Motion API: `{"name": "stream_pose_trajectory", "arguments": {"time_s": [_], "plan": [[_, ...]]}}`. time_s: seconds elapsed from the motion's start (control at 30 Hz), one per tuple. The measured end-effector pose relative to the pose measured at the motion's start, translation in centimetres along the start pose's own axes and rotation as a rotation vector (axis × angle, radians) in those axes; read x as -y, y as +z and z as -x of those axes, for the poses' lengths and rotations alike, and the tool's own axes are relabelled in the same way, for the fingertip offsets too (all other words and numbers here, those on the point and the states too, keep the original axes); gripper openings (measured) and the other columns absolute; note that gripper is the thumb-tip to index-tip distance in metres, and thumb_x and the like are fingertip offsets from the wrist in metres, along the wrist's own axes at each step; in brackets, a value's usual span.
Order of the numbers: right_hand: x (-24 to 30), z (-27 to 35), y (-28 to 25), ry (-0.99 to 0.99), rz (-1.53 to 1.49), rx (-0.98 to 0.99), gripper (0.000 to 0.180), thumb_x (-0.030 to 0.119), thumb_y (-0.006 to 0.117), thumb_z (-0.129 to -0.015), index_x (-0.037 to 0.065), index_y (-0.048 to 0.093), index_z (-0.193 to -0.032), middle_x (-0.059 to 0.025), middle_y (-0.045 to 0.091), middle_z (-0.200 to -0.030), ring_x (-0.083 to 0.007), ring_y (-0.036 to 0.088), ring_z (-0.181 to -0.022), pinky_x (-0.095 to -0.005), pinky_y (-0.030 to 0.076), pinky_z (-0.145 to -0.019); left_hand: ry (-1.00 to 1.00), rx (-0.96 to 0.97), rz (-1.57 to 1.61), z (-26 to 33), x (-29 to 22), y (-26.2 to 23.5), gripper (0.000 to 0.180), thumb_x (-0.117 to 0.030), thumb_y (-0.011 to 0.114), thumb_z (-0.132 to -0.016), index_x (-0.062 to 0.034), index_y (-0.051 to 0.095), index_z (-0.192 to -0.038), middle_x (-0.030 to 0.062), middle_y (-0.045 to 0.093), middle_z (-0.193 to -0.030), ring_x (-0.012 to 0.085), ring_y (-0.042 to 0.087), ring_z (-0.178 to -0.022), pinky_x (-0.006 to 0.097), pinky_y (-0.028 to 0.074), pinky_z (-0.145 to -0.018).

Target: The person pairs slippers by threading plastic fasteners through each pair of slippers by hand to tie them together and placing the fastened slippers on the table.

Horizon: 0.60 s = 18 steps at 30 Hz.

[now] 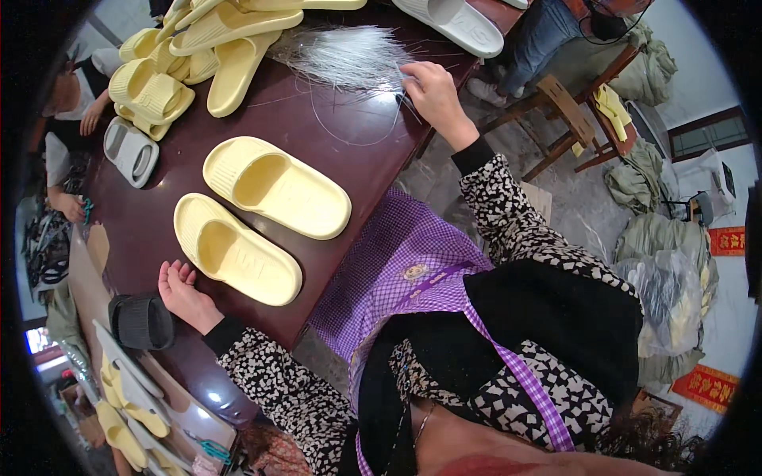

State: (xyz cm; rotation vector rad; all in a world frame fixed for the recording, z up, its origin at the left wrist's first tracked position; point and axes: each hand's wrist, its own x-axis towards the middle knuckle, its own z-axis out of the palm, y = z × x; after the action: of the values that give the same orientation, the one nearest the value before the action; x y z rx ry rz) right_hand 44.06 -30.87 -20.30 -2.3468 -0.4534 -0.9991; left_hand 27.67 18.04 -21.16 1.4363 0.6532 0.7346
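Two pale yellow slippers lie side by side on the dark red table (349,166): a far slipper (305,194) and a near slipper (258,262), toes toward the left. Beside the near slipper's toe is my left hand (189,297), its fingers loosely bent and apart, with nothing seen in them. My right hand (436,99) reaches to the table's right edge. Its thumb and fingers pinch at the end of a bundle of thin clear strands (341,59), seemingly on a strand. One long strand loops down onto the tabletop.
Yellow slippers (242,71) are heaped at the far left, near a grey slipper (131,151). A white slipper (456,24) lies at the far right. Left of me stands a black basket (141,321). Another person's hand (71,208) shows at left; a wooden chair (567,111) stands right.
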Motion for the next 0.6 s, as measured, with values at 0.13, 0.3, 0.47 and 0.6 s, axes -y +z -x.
{"name": "stream_pose_trajectory", "arguments": {"time_s": [0.13, 0.3, 0.47, 0.6], "plan": [[0.2, -0.1, 0.2, 0.011, 0.018, 0.058, 0.015, 0.008, 0.064, -0.078, 0.004, 0.066, -0.092, -0.0116, 0.067, -0.09, -0.0293, 0.062, -0.086, -0.0392, 0.047, -0.075, 0.005, 0.003, 0.004, 0.0, 0.0, 0.0, 0.028, -0.014, 0.052, -0.093, 0.0022, 0.053, -0.115, 0.0099, 0.061, -0.096, 0.0155, 0.058, -0.08, 0.026, 0.049, -0.071], [1.0, -0.2, 0.1, -0.015, -0.042, 0.077, 0.011, 0.01, 0.063, -0.08, 0.004, 0.067, -0.089, -0.0115, 0.066, -0.082, -0.0281, 0.062, -0.077, -0.0384, 0.047, -0.072, -0.016, -0.006, -0.008, 0.3, -0.6, 0.3, 0.028, -0.014, 0.052, -0.093, 0.0022, 0.053, -0.116, 0.01, 0.062, -0.096, 0.0154, 0.058, -0.08, 0.026, 0.049, -0.07], [1.6, -0.3, 0.3, -0.073, -0.131, 0.113, 0.01, 0.01, 0.062, -0.081, 0.005, 0.067, -0.089, -0.0111, 0.066, -0.077, -0.0278, 0.062, -0.069, -0.0354, 0.046, -0.068, -0.02, -0.001, -0.013, 0.4, -0.7, 0.5, 0.028, -0.014, 0.053, -0.092, 0.0021, 0.054, -0.115, 0.0101, 0.062, -0.096, 0.0154, 0.058, -0.08, 0.027, 0.048, -0.07], [2.9, -0.5, -0.2, -0.087, -0.036, 0.163, 0.01, 0.01, 0.062, -0.081, 0.007, 0.068, -0.088, -0.0103, 0.067, -0.077, -0.0271, 0.062, -0.069, -0.0334, 0.045, -0.066, -0.015, -0.002, -0.011, 0.2, -0.3, 0.2, 0.028, -0.014, 0.054, -0.092, 0.002, 0.054, -0.115, 0.0103, 0.062, -0.096, 0.0155, 0.059, -0.08, 0.027, 0.049, -0.07]]}}
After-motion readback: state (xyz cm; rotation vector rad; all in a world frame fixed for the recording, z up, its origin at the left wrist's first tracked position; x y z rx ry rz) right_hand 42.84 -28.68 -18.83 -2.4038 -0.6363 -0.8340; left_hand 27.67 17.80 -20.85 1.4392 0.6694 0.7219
